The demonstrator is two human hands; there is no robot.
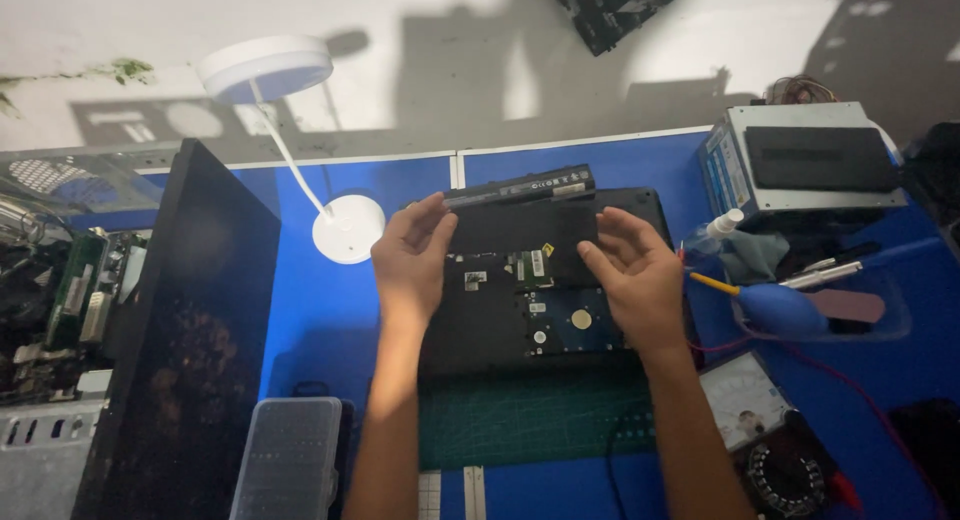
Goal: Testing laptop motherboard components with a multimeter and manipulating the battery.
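Above the opened laptop [540,290], we hold the long black battery [520,189] running left to right, left hand [410,260] and right hand [640,280] fingers pinching its ends.

The hands [410,260] cover both ends of the black panel [520,225] and part of the opened laptop [500,310] beneath. The bottom edge cuts off the grey case [290,460] and the meter [775,440]; the left edge crops the circuit boards [60,300]. The top edge clips a dark device [620,5].
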